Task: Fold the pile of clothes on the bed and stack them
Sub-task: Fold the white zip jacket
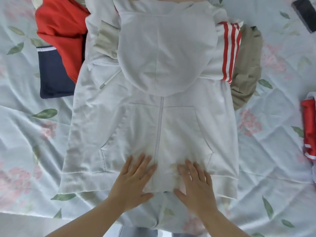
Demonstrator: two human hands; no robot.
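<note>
Currently: hoodie (153,125) front-up on bed (25,117), hood (165,53) folded down. Left grip (133,182), right grip (195,185): flat, released, pressing hem (89,182). Step: smoothing. Next, likely: fold hem toward hood.

Bed (25,134) w/ pale quilted cover, pink flowers + green leaves; phone (306,13) top rt; bright even light.

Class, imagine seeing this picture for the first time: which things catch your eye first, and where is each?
A white zip-front hooded sweatshirt lies spread across the middle of the floral bedspread, hood folded down over its chest. The left hand and right hand press flat near its hem, either side of the zip. A red garment sits at upper left.
</note>
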